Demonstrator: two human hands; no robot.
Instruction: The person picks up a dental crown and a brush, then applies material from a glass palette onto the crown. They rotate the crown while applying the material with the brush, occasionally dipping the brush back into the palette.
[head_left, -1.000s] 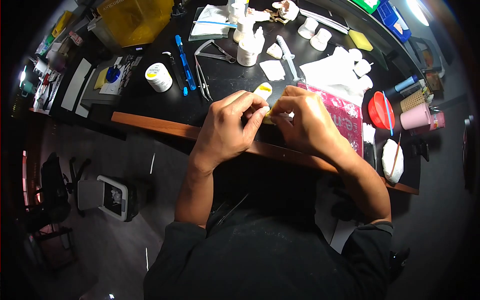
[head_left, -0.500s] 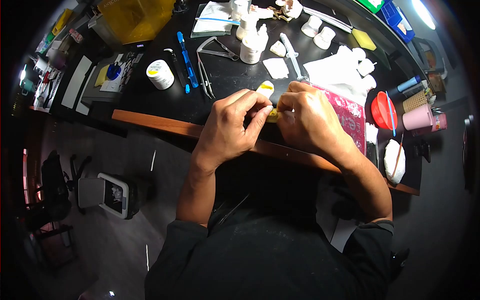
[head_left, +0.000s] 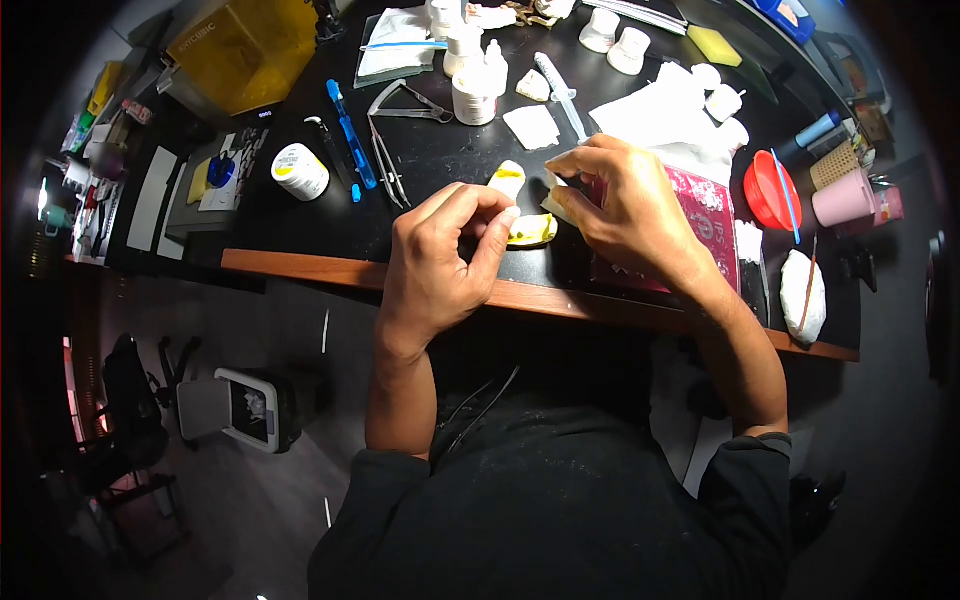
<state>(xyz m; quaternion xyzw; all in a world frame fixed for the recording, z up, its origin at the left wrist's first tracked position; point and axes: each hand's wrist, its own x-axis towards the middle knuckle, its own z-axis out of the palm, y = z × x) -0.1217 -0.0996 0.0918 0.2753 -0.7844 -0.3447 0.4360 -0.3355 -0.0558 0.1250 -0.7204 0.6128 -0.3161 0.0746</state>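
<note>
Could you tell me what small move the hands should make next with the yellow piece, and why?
Probably bring the right hand, which pinches a small whitish piece, back to the yellow piece that the left hand holds at the bench edge, since the two are apart.

Glossy black worktop [head_left: 450, 165] with wooden edge — shiny metal calipers [head_left: 385, 150], matt paper tissue [head_left: 650, 115].

Desk [head_left: 300, 215]: black top, brown wooden front edge. Piece [head_left: 530, 231] under the left hand [head_left: 437, 262]: yellow and white. Booklet [head_left: 706, 215] beneath the right hand [head_left: 625, 205]: pink-red with white print. Bowl [head_left: 768, 192]: red. Cup [head_left: 838, 197]: pink. Pen [head_left: 349, 134]: blue. Box [head_left: 245, 45]: yellow.
</note>
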